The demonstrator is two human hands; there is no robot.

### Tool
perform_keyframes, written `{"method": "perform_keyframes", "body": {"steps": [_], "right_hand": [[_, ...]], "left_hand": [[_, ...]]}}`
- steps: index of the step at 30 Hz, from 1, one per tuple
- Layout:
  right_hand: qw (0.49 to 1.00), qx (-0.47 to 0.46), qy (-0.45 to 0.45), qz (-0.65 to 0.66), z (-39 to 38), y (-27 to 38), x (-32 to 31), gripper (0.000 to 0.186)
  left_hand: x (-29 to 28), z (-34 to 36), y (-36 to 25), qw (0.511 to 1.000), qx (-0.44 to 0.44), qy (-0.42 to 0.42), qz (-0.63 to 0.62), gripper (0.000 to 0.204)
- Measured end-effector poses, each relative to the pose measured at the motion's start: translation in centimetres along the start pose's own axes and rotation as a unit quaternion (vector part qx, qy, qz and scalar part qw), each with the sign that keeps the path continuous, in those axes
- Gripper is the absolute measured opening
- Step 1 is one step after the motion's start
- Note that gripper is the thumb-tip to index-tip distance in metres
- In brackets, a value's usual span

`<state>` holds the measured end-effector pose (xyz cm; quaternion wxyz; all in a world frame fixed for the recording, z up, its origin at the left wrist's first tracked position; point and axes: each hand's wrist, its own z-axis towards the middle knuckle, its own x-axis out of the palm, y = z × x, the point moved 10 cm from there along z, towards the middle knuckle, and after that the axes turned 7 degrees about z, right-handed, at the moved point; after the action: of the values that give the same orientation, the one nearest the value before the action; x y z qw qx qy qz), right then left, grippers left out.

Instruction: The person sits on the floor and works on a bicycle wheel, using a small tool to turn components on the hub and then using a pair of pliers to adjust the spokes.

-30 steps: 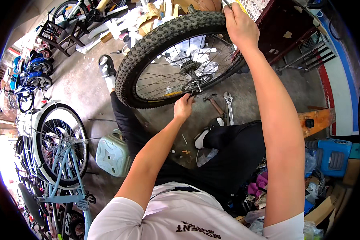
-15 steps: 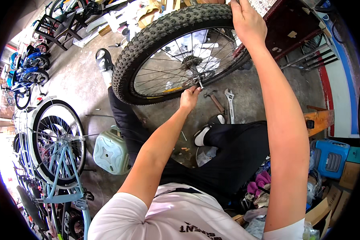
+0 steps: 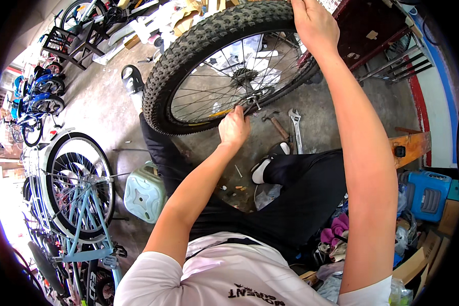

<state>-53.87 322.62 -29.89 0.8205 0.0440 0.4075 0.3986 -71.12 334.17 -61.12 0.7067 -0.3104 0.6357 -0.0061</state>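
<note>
Clasping the wheel (image 3: 160, 81) by its far right edge with the right hand (image 3: 317, 28), apparently to support its tilt before the legs (image 3: 303, 181), and curling the left hand (image 3: 234, 126) near the hub (image 3: 251, 98), with its grip impossible to tell.

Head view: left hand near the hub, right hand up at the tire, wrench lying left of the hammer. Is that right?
Not quite: the head view shows the wrench lying right of the hammer. The left hand is near the hub, the right hand up at the tire.

Lettering (image 3: 255, 292) on shirt (image 3: 214, 278), black tube (image 3: 92, 286)
</note>
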Motion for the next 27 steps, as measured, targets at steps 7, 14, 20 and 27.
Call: {"method": "perform_keyframes", "body": {"steps": [7,14,20,27], "right_hand": [[1.0,0.019,0.011,-0.006,0.0,0.0,0.1,0.032],[1.0,0.026,0.008,0.001,-0.3,-0.3,-0.3,0.032],[1.0,0.001,-0.005,0.014,-0.2,-0.2,-0.1,0.033],[1.0,0.003,0.006,0.002,0.0,0.2,0.4,0.032]], "left_hand": [[-2.1,-0.3,-0.7,0.998,0.037,-0.039,0.026,0.024],[-3.7,-2.1,-1.0,0.986,0.124,-0.104,0.03,0.024],[-4.6,-1.6,-0.3,0.984,0.14,-0.103,0.035,0.017],[-4.7,-0.5,-0.5,0.989,0.092,-0.107,0.049,0.02]]}}
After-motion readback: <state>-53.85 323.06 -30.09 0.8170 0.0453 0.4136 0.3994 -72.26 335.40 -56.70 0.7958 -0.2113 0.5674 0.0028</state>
